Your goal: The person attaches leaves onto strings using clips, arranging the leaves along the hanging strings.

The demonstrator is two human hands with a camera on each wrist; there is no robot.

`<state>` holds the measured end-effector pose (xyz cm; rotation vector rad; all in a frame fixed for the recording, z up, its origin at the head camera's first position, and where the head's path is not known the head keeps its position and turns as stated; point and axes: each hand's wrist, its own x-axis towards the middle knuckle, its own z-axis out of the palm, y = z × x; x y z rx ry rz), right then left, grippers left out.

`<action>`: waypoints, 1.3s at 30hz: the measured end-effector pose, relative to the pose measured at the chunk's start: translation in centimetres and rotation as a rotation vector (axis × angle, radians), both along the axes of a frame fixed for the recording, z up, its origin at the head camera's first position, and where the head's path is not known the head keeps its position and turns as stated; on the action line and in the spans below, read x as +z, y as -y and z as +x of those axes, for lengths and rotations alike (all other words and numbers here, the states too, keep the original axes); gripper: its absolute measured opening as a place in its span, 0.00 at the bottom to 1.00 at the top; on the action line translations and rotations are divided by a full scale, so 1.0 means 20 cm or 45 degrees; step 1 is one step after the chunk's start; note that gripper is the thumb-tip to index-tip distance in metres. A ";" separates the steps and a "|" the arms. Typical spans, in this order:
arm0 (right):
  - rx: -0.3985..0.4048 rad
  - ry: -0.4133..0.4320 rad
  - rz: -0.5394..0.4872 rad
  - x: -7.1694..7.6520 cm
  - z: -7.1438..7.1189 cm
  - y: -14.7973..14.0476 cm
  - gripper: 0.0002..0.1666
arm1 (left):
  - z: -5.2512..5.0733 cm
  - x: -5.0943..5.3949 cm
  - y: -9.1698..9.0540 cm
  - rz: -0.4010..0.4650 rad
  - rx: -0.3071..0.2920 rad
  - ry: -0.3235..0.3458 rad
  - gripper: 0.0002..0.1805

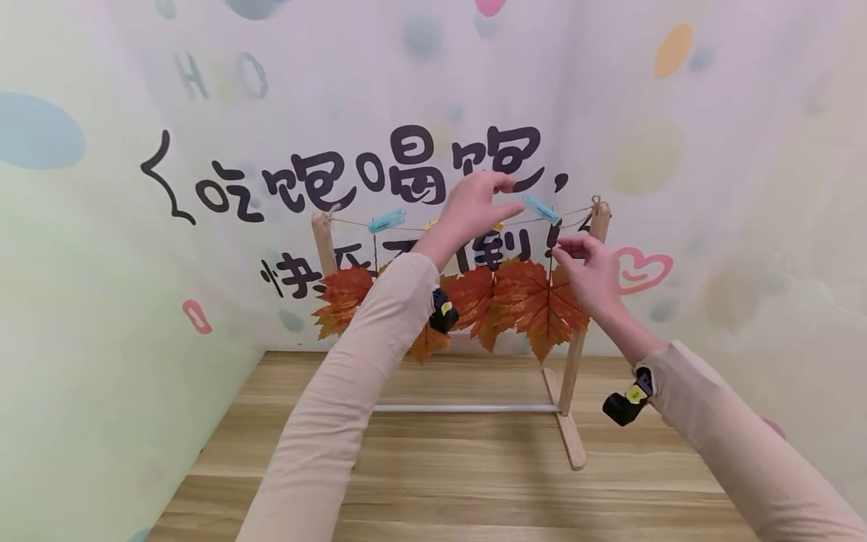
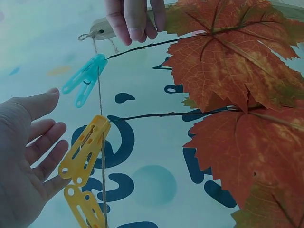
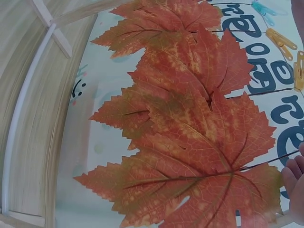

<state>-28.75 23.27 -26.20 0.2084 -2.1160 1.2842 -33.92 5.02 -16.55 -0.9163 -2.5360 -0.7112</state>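
Note:
In the head view my left hand [image 1: 477, 203] is just left of a blue clothespin [image 1: 542, 209], apart from it. The left wrist view shows this hand's thumb and fingers spread, close to the blue clothespin [image 2: 86, 78] and a yellow clothespin [image 2: 85, 149]. The blue clothespin clamps the stem [image 2: 142, 47] of an orange-red artificial maple leaf [image 2: 232, 52] on the twine [image 2: 100, 95]. My right hand [image 1: 592, 275] is beside that stem, thumb and fingers close together. In the left wrist view its loosely bent fingers [image 2: 135, 21] are next to the stem, without a visible grip.
The twine runs between two wooden posts [image 1: 601, 222] of a stand. Another blue clothespin [image 1: 387, 220] is at the left, with a hanging leaf [image 1: 342, 297]. A white rod [image 1: 467, 409] joins the stand low down. The stand's foot [image 1: 572, 444] rests on the wooden table [image 1: 474, 474].

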 end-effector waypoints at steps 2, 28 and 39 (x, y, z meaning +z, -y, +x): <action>-0.004 -0.016 0.020 0.00 0.01 -0.01 0.15 | 0.01 0.00 0.02 0.010 -0.017 -0.019 0.24; 0.087 0.039 0.251 -0.29 0.17 -0.20 0.14 | 0.18 -0.37 0.39 0.057 -0.203 -0.088 0.17; 0.074 0.124 0.272 -0.48 0.20 -0.27 0.12 | 0.19 -0.72 0.66 0.139 -0.100 0.063 0.16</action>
